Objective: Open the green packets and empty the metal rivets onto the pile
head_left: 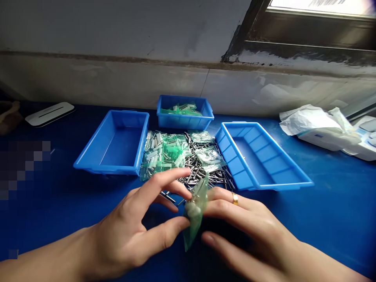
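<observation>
Green packet held upright between two hands at the near side of a blue table

A small green packet (196,213) stands on edge, slightly tilted, between the person's two bare hands, near the middle of the scene and on the near side of a loose heap. Pale, rounded contents show through its film; the rest is too blurred to tell.

The left hand (126,225) comes in from the near left. Its grip pinches the packet's left side between the thumb and a finger, while the index finger reaches out above them. The right hand (252,223) comes from the near right, its fingers against the packet's right side and its thumb lower down, spread from them. Whether that grip bears on the packet I cannot tell. A gold-coloured ring (235,198) circles one finger.

Beyond the hands, dark metal rods (227,179) lie jumbled on the table (331,223), with green packets (173,150) on the left of the heap and clear packets (210,156) on the right. A blue bin (117,143) borders the heap on the left, another blue bin (254,156) on the right. At the far side, a smaller bin (186,123) contains more green packets. A flat white device (49,114) lies far left; crumpled white paper (308,119) lies far right.
</observation>
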A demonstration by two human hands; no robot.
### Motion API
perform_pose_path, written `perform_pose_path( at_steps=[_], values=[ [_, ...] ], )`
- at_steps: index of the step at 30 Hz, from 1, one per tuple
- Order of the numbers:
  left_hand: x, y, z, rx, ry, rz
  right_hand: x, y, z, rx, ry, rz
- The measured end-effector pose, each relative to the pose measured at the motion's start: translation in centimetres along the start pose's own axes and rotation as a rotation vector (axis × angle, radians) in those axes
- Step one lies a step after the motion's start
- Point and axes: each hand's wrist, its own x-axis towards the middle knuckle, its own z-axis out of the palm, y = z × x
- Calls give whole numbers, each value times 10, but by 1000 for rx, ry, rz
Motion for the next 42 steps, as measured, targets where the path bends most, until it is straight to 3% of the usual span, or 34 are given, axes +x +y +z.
perform_pose_path(
  at_steps=[5,9,12,15,18,22,26,32,38,42],
  values=[
    [0,-4,-2,277,-79,301,-2,-5,-9,306,-29,224],
    [-4,-8,1,385,-142,380,-3,-2,-7,339,-26,400],
    [-6,-9,1,428,-157,395,1,-3,-3,377,-119,372],
    [-5,-9,0,393,-15,274,3,-4,-2,369,-46,341],
    [0,-4,-2,164,122,-12,2,0,-3,325,19,392],
    [11,5,-5,-23,-105,-284,1,5,-3,313,-13,424],
    [15,10,-6,-53,-193,-302,3,6,0,396,28,441],
    [14,7,-5,-13,-195,-267,6,5,2,470,72,462],
    [15,5,-6,79,-188,-257,5,9,1,231,48,522],
    [13,1,-6,93,-182,-212,5,11,1,201,-19,569]
  ],
)
